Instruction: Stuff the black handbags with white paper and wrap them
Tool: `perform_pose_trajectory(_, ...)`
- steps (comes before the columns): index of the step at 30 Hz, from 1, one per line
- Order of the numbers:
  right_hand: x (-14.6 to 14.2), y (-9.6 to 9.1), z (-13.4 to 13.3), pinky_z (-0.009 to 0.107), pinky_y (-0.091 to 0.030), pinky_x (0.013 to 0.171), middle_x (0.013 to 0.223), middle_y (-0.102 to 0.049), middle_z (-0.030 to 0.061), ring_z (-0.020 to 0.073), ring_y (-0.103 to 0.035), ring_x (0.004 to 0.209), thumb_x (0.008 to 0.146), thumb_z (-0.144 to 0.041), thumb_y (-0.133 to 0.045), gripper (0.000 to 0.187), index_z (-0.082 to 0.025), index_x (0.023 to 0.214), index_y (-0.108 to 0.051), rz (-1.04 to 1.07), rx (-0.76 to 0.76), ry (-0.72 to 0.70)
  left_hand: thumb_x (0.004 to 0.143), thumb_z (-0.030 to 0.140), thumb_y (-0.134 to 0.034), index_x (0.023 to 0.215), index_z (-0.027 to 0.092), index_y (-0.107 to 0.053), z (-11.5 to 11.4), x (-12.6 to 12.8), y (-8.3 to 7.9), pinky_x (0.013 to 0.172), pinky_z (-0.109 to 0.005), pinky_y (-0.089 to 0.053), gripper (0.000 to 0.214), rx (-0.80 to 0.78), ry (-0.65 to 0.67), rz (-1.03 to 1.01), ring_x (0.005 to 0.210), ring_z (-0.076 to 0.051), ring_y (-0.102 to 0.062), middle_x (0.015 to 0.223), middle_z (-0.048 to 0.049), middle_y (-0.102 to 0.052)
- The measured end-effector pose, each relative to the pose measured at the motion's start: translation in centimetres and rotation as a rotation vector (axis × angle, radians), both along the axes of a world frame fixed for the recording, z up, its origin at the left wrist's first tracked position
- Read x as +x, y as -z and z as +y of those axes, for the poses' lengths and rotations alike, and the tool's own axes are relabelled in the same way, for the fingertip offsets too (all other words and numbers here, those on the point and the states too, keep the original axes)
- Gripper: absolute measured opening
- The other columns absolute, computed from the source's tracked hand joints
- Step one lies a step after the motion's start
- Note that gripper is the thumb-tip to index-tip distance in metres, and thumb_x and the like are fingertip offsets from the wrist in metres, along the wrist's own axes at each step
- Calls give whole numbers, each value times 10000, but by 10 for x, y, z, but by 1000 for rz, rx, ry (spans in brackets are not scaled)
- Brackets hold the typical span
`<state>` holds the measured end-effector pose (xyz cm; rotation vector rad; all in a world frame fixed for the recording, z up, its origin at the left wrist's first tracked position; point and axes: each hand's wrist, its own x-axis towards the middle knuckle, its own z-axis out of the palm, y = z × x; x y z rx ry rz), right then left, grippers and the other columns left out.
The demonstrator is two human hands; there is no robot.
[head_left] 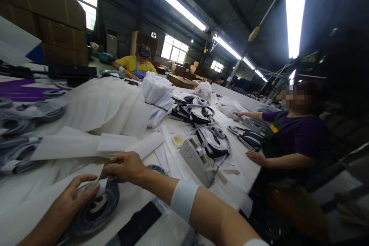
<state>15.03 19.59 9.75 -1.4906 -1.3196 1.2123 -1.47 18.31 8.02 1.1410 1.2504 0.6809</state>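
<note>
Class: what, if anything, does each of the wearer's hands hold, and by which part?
Left hand: apparently the grey coil, by its upper edge. Right hand: cannot be told.

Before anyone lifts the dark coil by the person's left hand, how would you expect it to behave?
The dark coil probably flexes, as it is wound into a ring. Its glossy surface suggests it may feel slippery. It seems to lie flat, so a push would likely slide it rather than roll it.
</note>
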Motion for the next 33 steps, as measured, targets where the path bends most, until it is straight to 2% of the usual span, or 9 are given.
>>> perform_pose_trajectory(2,-2,-3,0,208,-477,536,634,-619,-52,120,-615,574,667,-307,-829,269,-199,877,-700,-39,-17,49,323,828,-684,1009,318,-403,-4,2,-5,530,-313,-519,900,28,30,-11,607,-275,-684,586,57,-697)
perform_pose_trajectory(6,-2,-12,-9,260,-488,677,701,-627,-58,149,-618,702,557,-383,-894,497,-220,966,-664,-319,195,211,377,824,-682,989,305,-402,-3,-2,1,554,-309,-529,850,81,71,-4,603,-259,-678,633,58,-708)
perform_pose_trajectory(9,3,-17,-17,228,-480,700,785,-665,-39,137,-631,761,707,-459,-800,310,-235,896,-698,-249,270,4,392,829,-672,981,289,-426,1,-7,7,603,-304,-541,836,146,51,45,681,-269,-695,649,48,-710)
perform_pose_trajectory(11,5,-17,-20,201,-475,743,871,-690,-44,132,-646,829,703,-451,-809,319,-261,944,-723,-205,287,-241,392,834,-668,986,280,-436,3,-10,10,617,-303,-543,844,180,51,51,713,-274,-698,655,42,-709)
perform_pose_trajectory(13,7,-16,-21,191,-467,771,910,-696,-49,135,-649,862,662,-433,-844,402,-284,1018,-731,-235,287,-367,409,832,-667,1002,277,-436,5,-12,13,615,-308,-544,845,190,64,32,724,-279,-701,671,35,-714)
perform_pose_trajectory(20,9,-16,-13,224,-474,778,959,-712,-35,176,-657,907,535,-428,-907,584,-283,1074,-732,-328,137,-311,521,803,-663,1012,299,-450,10,-16,24,580,-307,-527,736,173,75,20,692,-269,-694,694,54,-717)
perform_pose_trajectory(23,11,-17,-13,220,-467,743,855,-705,-55,167,-661,873,556,-411,-897,479,-287,996,-756,-283,99,-335,625,748,-645,986,284,-463,7,-14,25,597,-297,-512,616,233,51,4,653,-237,-672,662,63,-691)
perform_pose_trajectory(29,3,-13,-25,236,-456,690,774,-670,-37,140,-615,747,612,-212,-857,279,-197,867,-744,-237,262,-232,798,581,-603,943,220,-467,-11,-10,10,646,-277,-479,411,331,109,-201,671,-170,-620,717,33,-645)
perform_pose_trajectory(33,0,-6,-30,288,-466,774,858,-665,1,170,-613,837,666,-172,-817,183,-193,778,-673,-341,536,-173,846,537,-546,955,216,-471,-13,-11,12,603,-260,-458,348,307,55,-194,650,-154,-600,723,32,-626)
